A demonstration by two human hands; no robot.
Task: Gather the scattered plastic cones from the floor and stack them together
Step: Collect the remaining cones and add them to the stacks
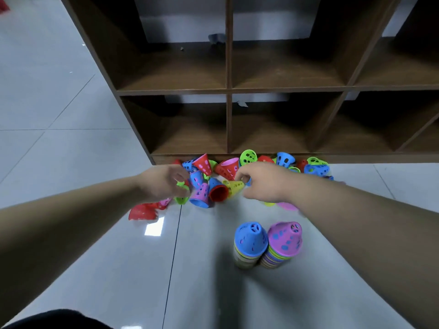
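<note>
Several perforated plastic cones in red, blue, green, pink and yellow lie scattered on the floor against the foot of a shelf unit. My right hand (263,180) reaches into the pile and pinches the tip of a yellow cone (234,187) lying on its side. My left hand (164,182) is blurred, with curled fingers over a green cone (181,199) and a pink-and-blue cone (200,195); whether it holds one is unclear. Nearer to me stand two upright stacks, one topped by a blue cone (250,238), the other by a pink cone (285,237).
A dark wooden shelf unit (228,91) with open compartments stands directly behind the pile. A red cone (142,211) lies apart at the left. Glossy grey floor tiles (71,150) spread to the left and towards me.
</note>
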